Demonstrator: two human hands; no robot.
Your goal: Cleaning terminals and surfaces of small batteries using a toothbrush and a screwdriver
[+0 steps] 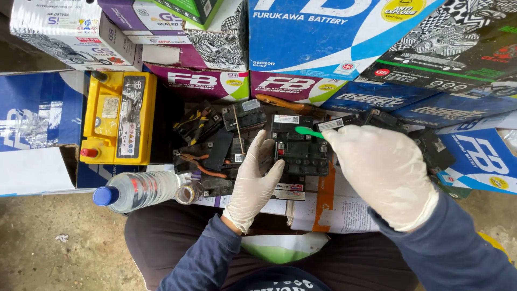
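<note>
My left hand (253, 183), gloved, rests with fingers loosely spread and holding nothing against the left side of the small black battery (301, 151). The battery sits among other black batteries on flattened cardboard (334, 207) just in front of my lap. My right hand (385, 175), also gloved, pinches a thin green tool (308, 131) whose tip lies over the battery's top rear edge. Risk, as I judge it: the steadying hand only leans, so a push from the tool could skid the battery toward the small open jar (188, 193) and the lying water bottle (137, 189) at the cardboard's left edge.
</note>
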